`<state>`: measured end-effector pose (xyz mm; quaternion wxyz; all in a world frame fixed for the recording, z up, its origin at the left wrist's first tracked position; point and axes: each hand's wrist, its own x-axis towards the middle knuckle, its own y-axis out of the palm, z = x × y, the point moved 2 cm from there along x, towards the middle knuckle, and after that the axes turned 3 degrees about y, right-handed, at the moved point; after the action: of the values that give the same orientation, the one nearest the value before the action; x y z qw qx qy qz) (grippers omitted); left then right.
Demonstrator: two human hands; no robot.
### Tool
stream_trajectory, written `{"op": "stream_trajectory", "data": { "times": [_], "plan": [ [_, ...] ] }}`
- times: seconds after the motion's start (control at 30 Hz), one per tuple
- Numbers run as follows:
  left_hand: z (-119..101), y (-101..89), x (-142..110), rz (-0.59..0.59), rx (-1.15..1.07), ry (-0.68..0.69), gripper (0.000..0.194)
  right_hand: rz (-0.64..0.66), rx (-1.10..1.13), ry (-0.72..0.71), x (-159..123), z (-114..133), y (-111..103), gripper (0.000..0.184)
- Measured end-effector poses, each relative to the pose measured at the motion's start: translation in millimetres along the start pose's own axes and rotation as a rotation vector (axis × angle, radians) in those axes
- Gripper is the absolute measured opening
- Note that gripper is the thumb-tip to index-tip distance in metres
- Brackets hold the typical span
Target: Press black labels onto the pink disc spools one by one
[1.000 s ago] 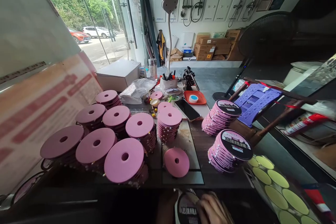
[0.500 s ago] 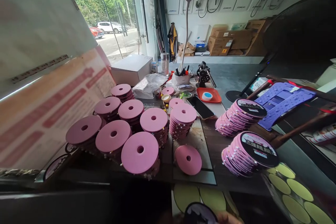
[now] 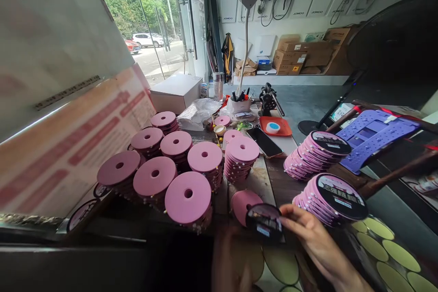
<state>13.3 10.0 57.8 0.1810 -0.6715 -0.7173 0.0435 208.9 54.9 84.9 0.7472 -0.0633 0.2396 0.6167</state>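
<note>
Between the thumb and fingertips of my right hand [image 3: 304, 228] is a round black printed label [image 3: 265, 221], pinched by its right edge. It is tilted and overlaps the front of a single pink foam disc [image 3: 242, 201] with a centre hole. My left hand [image 3: 226, 260] is smeared by motion at the bottom, over a sheet with yellow-green circles [image 3: 282, 262]; its fingers cannot be made out. To the right stand two stacks of pink discs topped with black labels, the nearer labelled stack [image 3: 338, 198] close to my right hand.
Several stacks of plain pink discs [image 3: 188, 196] fill the left of the table. Behind are a phone [image 3: 264, 141], a red tray [image 3: 284, 127] and a pen holder [image 3: 238, 106]. At right are a purple plastic seat piece [image 3: 372, 134] and another sheet of circles [image 3: 393, 246].
My right hand has risen from the bottom edge, bringing the label up to the single disc. My left hand has come into view, blurred. The camera view has shifted slightly.
</note>
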Motion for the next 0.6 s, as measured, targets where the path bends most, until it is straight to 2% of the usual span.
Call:
{"op": "stream_trajectory", "data": {
  "times": [0.07,0.17,0.27,0.37,0.6],
  "plan": [
    [-3,15.7,17,-0.075,0.141,0.013,0.052,0.077,-0.064,-0.046,19,16,11,0.032],
    [-2,28.3,37,-0.032,0.184,-0.039,0.064,0.153,-0.087,-0.035,37,19,20,0.033],
    [2,27.0,45,0.008,0.173,-0.036,0.073,0.161,-0.072,-0.034,42,10,21,0.033],
    [5,23.4,48,0.012,0.177,-0.033,0.072,0.151,-0.048,-0.046,41,4,22,0.035],
    [-4,20.6,54,0.004,0.169,-0.003,0.074,0.170,-0.075,-0.071,44,8,28,0.034]
  ]
}}
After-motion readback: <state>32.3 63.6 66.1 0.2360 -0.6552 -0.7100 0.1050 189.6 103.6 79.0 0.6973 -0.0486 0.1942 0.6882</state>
